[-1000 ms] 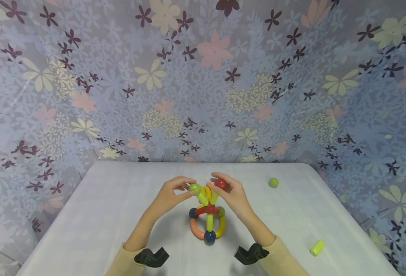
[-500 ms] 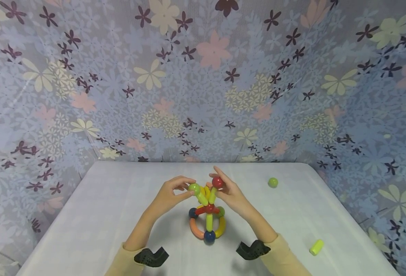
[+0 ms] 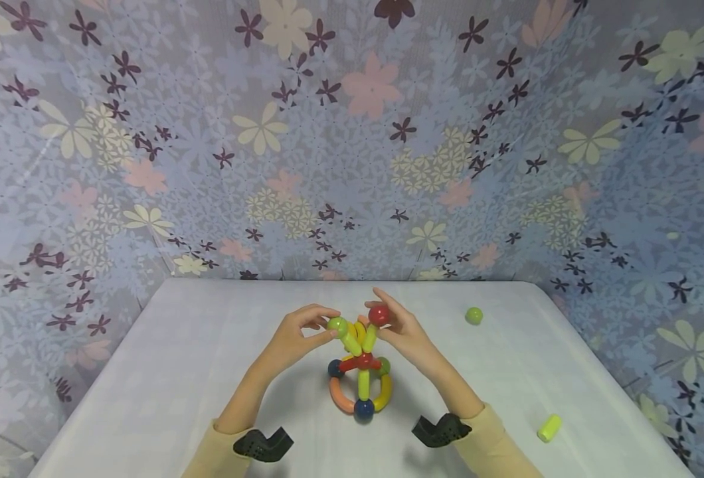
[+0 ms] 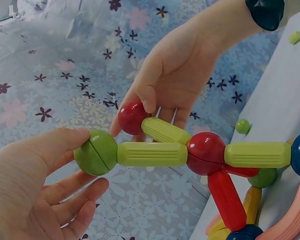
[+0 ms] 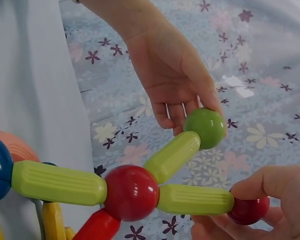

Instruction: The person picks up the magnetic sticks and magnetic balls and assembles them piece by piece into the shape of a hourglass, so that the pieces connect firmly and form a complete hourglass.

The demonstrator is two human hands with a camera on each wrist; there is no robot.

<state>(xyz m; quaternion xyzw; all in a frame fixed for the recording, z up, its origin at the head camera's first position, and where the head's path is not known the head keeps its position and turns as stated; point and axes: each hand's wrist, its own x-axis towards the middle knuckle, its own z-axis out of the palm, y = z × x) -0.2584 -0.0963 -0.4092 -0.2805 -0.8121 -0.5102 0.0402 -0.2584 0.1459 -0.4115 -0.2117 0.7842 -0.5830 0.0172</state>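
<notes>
A ball-and-rod construction toy stands on the table, with a red ball (image 5: 131, 192) as its hub and a ring of curved rods below. Two light green rods slant up from that hub. My left hand (image 3: 297, 337) pinches the green ball (image 4: 96, 152) topping one rod between thumb and forefinger, its other fingers loosely bent. At the other rod's end, my right hand (image 3: 408, 337) holds a second red ball (image 3: 378, 315), the thumb (image 5: 255, 186) against it and fingers partly hidden behind. A navy ball (image 3: 364, 409) sits at the toy's near side.
On the white table (image 3: 220, 372), a loose green ball (image 3: 474, 315) lies at the back right. A loose light green rod (image 3: 549, 428) is nearer the front right. Floral fabric (image 3: 352, 166) hangs behind the table.
My right hand has shifted slightly outward around the red ball, leaving the ball and its rod more exposed. The left hand keeps its pinch on the green ball.
</notes>
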